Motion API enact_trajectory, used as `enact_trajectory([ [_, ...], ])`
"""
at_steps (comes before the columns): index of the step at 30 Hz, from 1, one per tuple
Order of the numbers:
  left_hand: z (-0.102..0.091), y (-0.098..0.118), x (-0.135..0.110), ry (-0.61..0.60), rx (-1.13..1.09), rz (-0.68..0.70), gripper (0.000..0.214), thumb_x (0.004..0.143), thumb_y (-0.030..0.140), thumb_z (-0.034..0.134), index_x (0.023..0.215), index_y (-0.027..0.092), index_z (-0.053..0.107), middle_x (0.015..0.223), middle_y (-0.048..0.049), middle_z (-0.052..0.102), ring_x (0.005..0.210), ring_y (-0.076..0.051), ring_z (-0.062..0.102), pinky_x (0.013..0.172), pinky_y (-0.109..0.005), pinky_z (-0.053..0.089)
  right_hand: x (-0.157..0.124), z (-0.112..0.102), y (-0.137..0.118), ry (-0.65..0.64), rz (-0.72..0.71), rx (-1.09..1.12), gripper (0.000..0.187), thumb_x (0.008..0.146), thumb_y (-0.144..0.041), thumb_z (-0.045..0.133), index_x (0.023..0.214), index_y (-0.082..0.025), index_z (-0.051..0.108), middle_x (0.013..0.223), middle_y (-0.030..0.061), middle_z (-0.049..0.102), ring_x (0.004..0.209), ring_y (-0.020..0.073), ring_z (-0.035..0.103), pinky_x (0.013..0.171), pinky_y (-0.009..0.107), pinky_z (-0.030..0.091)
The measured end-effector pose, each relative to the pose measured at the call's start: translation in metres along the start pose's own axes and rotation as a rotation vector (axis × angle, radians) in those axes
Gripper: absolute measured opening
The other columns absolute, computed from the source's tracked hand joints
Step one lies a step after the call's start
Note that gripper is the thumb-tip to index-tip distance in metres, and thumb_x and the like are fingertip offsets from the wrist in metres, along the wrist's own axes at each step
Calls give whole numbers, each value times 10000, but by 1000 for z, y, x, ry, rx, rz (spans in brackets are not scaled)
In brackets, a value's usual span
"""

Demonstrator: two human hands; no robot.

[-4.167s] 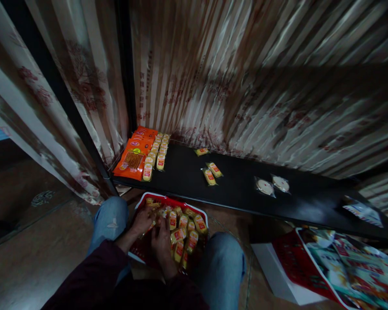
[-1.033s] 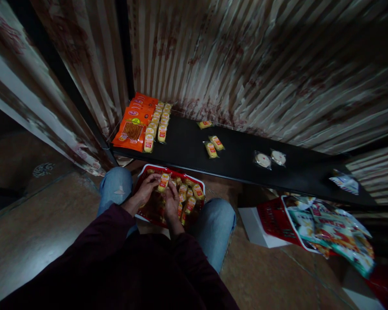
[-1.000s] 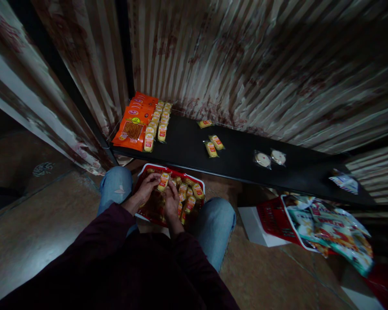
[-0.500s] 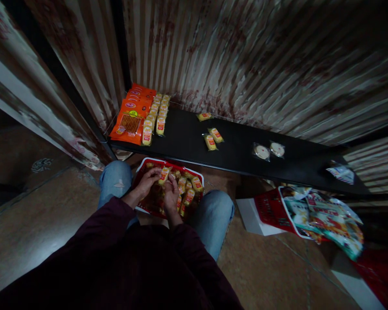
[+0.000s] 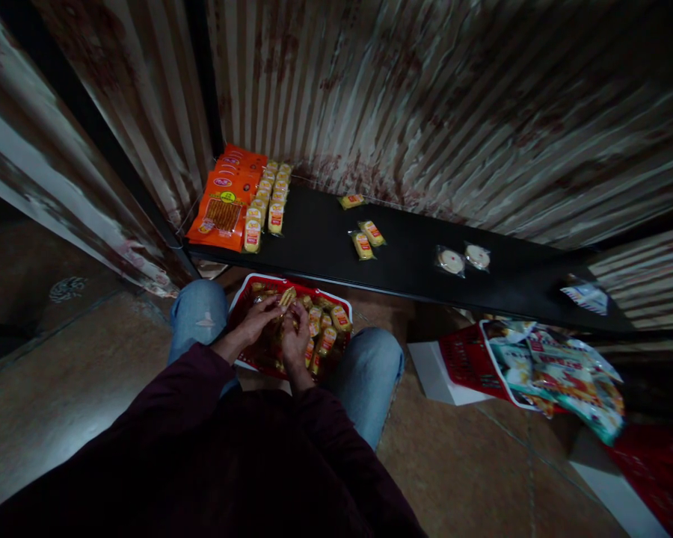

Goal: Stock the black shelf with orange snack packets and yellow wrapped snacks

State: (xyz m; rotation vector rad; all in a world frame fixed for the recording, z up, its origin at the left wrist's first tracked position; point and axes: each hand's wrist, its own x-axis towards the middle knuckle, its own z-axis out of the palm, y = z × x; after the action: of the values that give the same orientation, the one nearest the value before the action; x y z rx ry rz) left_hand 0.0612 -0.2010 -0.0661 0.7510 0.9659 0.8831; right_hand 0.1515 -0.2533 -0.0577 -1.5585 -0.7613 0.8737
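A red basket (image 5: 241, 287) full of small yellow snack packets rests between my knees on the floor. Above it my left hand (image 5: 256, 321) and my right hand (image 5: 295, 336) meet, both closed on a small stack of yellow snack packets (image 5: 286, 300). In front lies a low black shelf (image 5: 325, 243). At its left end stand orange snack bags (image 5: 224, 205) and two rows of the same yellow packets (image 5: 269, 202). Further right on the shelf lie three loose yellow packets (image 5: 364, 239) and two round wrapped cakes (image 5: 463, 259).
Striped curtains hang behind and left of the shelf. A second red basket (image 5: 465, 359) with colourful snack bags (image 5: 561, 373) sits on a white box on the floor at the right. A white packet (image 5: 586, 297) lies at the shelf's right end. Brown tiled floor surrounds me.
My hands came up out of the basket holding packets between them. In the last second they tilted the stack slightly; the view shifted down a little.
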Motion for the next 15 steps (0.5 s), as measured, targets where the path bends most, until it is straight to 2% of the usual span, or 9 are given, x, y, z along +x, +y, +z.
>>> enact_trajectory([
  [5, 3, 2, -2, -29, 16, -15, 488, 622, 301, 764, 1082, 176, 655, 1111, -66, 679, 1072, -227, 581, 959, -324, 381, 1, 0, 3, 5, -42, -26, 390, 799, -298, 508, 1163, -194, 601, 1207, 76, 631, 1111, 194, 566, 1005, 379, 410],
  [10, 4, 5, -1, 53, -95, -64, 370, 591, 263, 737, 944, 166, 688, 975, -47, 716, 984, -202, 613, 890, -290, 400, 2, 0, 8, -41, -77, -20, 389, 800, -256, 479, 1169, -205, 593, 1192, 65, 636, 1075, 181, 583, 985, 378, 428],
  [15, 3, 5, 3, 176, -209, -174, 266, 607, 263, 704, 847, 148, 694, 788, -38, 723, 841, -203, 648, 764, -288, 433, 0, 1, 5, -14, -88, -57, 383, 793, -247, 466, 1145, -186, 603, 1102, 69, 647, 992, 174, 595, 898, 343, 468],
])
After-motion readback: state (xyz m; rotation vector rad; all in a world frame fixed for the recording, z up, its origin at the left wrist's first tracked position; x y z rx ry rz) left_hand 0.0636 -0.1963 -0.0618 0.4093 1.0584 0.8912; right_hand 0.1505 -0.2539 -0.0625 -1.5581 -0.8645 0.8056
